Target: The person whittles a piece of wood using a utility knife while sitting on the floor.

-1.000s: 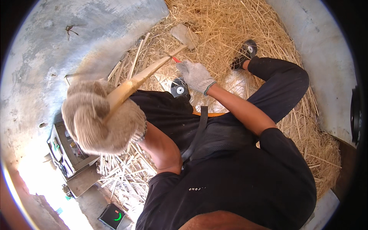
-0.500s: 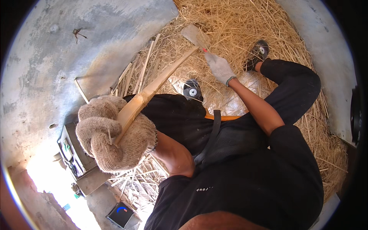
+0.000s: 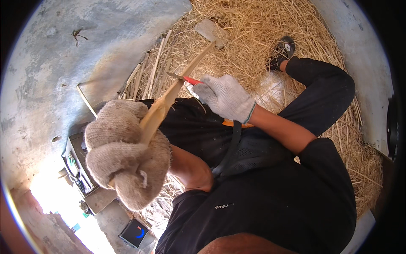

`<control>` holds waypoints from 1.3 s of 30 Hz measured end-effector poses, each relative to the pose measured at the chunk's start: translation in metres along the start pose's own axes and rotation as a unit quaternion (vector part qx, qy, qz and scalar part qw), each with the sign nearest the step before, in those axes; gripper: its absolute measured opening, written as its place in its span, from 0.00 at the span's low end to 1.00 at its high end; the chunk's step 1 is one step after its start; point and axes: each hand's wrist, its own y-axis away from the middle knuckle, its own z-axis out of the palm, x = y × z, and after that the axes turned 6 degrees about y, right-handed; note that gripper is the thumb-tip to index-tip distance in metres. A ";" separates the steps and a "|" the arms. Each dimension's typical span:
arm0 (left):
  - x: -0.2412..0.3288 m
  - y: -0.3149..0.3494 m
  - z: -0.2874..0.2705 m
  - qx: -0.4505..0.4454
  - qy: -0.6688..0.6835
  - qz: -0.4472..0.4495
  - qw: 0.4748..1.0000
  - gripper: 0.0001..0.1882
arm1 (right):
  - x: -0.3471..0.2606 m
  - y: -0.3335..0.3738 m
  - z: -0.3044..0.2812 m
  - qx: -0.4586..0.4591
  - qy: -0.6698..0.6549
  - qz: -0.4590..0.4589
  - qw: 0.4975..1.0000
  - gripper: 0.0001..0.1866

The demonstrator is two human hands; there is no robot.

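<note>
The wooden stick (image 3: 163,108) is the reference for all positions. The stick extends at a slant from the gloved left hand (image 3: 127,152), with its thick end nearest the wearer and its narrow tip pointing away. The left fingers (image 3: 118,158) are closed around the thick end; the pale, faceted middle section and the tapered section project clear of the knit glove. The gloved right hand (image 3: 228,97) is to the right of the stick's tapered section and apart from the wood. Its fingers are closed on the red handle of a knife (image 3: 193,80). The knife blade lies across the tapered section, its end showing past the stick's left edge; the depth of contact between blade and wood cannot be determined. A flat grey slab (image 3: 208,28) is seen directly behind the stick's tip. Loose straw (image 3: 262,25) covers the floor beyond and to the right of the stick. Split strips (image 3: 155,63) lie to the left of the tip. A box (image 3: 78,163) is positioned left of the stick's thick end. A black device (image 3: 134,233) with a lit blue arc is nearer the wearer than the stick.
</note>
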 end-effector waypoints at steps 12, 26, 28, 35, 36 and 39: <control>-0.001 0.006 -0.004 0.123 -0.031 -0.018 0.992 0.24 | 0.130 -0.028 0.026 0.077 0.049 0.132 0.987 0.38; -0.021 0.004 0.016 0.219 0.041 0.039 0.974 0.40 | 0.159 -0.035 0.047 0.022 0.243 0.162 0.956 0.32; -0.027 -0.002 0.019 0.231 0.021 0.081 0.969 0.39 | 0.166 -0.045 0.048 0.027 0.218 0.152 0.964 0.34; -0.014 -0.005 0.024 0.274 -0.098 0.011 0.957 0.35 | 0.174 -0.030 0.038 -0.091 -0.179 0.347 0.916 0.38; -0.010 -0.009 0.028 0.289 -0.145 -0.026 0.946 0.34 | 0.179 -0.025 0.035 -0.115 -0.239 0.385 0.884 0.39; -0.016 -0.013 0.032 0.340 -0.105 -0.020 0.934 0.34 | 0.186 -0.024 0.025 0.027 0.041 0.249 0.967 0.32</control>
